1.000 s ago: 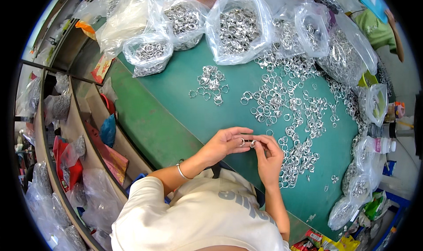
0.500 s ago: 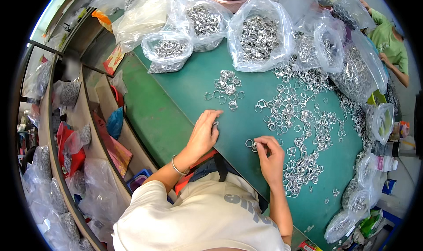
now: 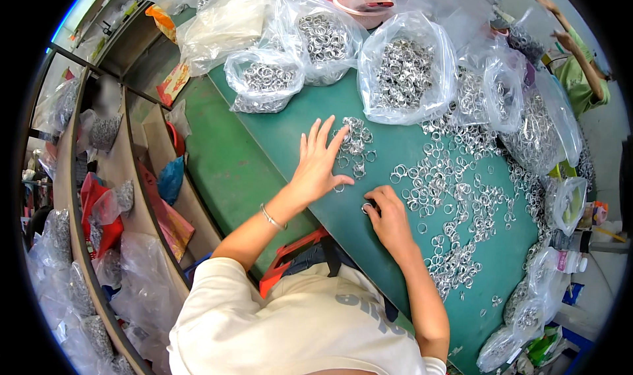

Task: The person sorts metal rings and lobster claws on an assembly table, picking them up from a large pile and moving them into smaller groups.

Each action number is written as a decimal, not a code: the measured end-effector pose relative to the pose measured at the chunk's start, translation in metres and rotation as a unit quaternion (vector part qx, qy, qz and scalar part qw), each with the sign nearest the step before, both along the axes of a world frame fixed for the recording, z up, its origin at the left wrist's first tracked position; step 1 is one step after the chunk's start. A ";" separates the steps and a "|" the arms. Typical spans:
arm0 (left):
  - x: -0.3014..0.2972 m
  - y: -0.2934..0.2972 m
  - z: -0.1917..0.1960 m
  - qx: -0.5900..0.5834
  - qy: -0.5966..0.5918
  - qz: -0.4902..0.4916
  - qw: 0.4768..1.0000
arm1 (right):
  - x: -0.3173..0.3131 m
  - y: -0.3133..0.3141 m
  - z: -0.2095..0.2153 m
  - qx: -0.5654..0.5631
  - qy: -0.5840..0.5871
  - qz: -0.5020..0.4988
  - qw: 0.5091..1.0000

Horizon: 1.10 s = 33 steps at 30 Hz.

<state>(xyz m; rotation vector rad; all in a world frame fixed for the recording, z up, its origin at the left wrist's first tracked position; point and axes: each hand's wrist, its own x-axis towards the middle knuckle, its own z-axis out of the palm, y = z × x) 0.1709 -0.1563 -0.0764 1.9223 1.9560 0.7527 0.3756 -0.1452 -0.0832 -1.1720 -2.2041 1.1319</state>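
At the left of the frame, wooden shelves (image 3: 125, 177) hold bags and bits of red and blue plastic. Near the middle, the left hand (image 3: 318, 167) lies open and flat on the green table (image 3: 264, 157), its fingertips touching a small heap of shiny metal rings (image 3: 356, 147). Just right of it, the right hand (image 3: 389, 217) is curled, pinching one metal ring (image 3: 366, 208). More loose silver rings (image 3: 455, 197) spread to the right. Clear plastic bags full of rings (image 3: 402, 72) sit along the top.
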 end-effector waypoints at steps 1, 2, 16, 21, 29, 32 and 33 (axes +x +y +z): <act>-0.006 0.009 -0.004 -0.022 0.007 0.008 1.000 | -0.001 0.003 0.005 0.005 0.016 -0.015 1.000; -0.019 0.015 -0.007 -0.055 0.010 -0.031 0.998 | -0.002 0.007 0.010 0.011 0.033 -0.032 0.999; -0.031 0.066 -0.028 0.075 -0.069 -0.292 0.951 | -0.102 0.041 -0.033 -0.006 0.249 -0.239 0.939; -0.031 0.069 -0.025 0.086 -0.027 -0.288 0.953 | -0.102 0.057 -0.042 -0.074 0.324 -0.240 0.912; -0.021 0.062 -0.028 0.131 0.080 -0.238 0.959 | -0.085 0.071 -0.034 -0.198 0.433 -0.205 0.855; -0.019 0.063 -0.032 0.126 0.092 -0.224 0.962 | -0.083 0.072 -0.031 -0.226 0.437 -0.210 0.845; -0.019 0.062 -0.032 0.124 0.090 -0.215 0.964 | -0.082 0.072 -0.032 -0.211 0.427 -0.185 0.860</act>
